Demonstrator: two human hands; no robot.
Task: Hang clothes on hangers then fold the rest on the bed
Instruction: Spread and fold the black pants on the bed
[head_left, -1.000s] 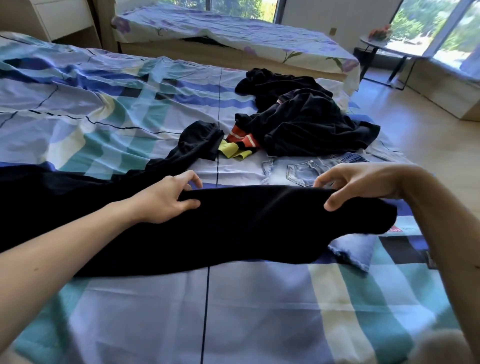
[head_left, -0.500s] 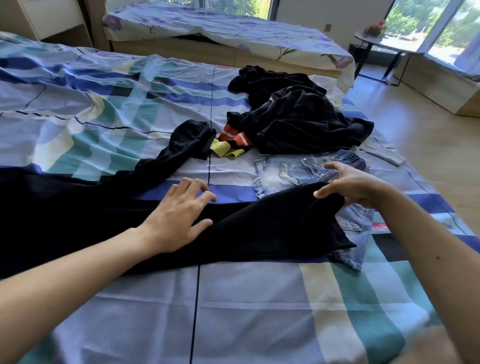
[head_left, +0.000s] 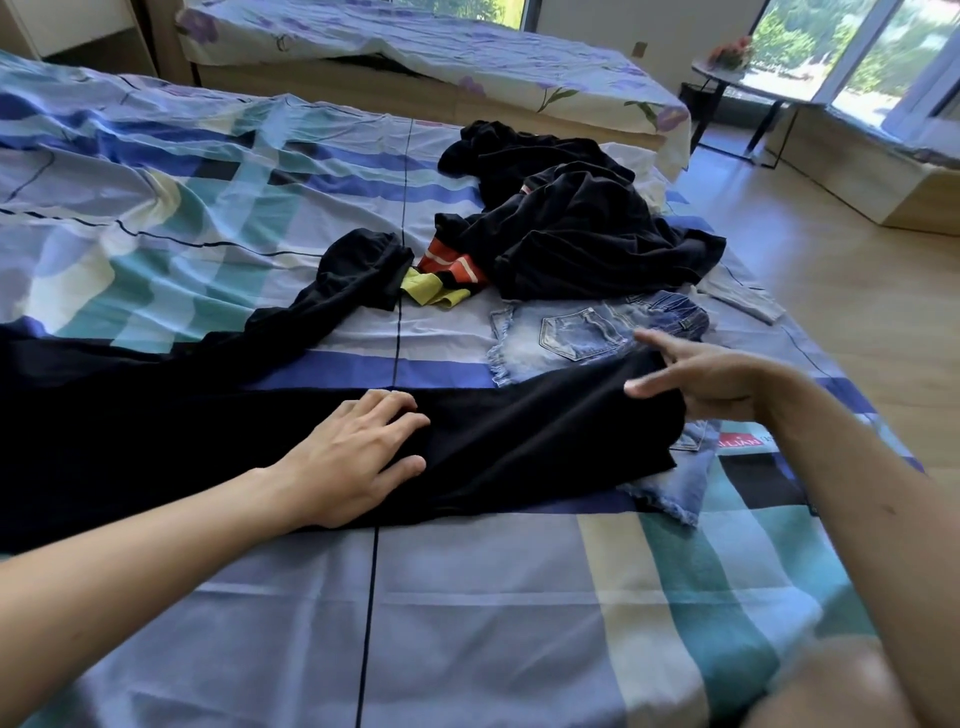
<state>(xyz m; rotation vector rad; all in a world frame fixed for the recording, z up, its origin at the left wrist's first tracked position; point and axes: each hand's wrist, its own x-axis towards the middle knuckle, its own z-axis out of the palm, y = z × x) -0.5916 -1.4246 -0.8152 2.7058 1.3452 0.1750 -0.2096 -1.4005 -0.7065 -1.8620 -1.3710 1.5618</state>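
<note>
A long black garment (head_left: 519, 436) lies spread across the checked bed (head_left: 467, 623), running off to the left. My left hand (head_left: 353, 457) rests flat on it with fingers straight. My right hand (head_left: 696, 379) hovers over the garment's right end with fingers extended and holds nothing. Light denim shorts (head_left: 571, 338) lie partly under that end. Behind them sits a heap of black clothes (head_left: 571, 228) with an orange-striped piece (head_left: 452, 265) and a yellow piece (head_left: 431, 291).
A second bed with a floral sheet (head_left: 467, 52) stands behind. Wooden floor (head_left: 857, 312) runs along the right of the bed. A small dark table (head_left: 737, 88) and a low wooden bench (head_left: 883, 176) stand by the windows.
Both hands have let go of the black garment's edge, which now lies flat on the bed. My left hand has gone flat on it, and the right hand has opened above its end.
</note>
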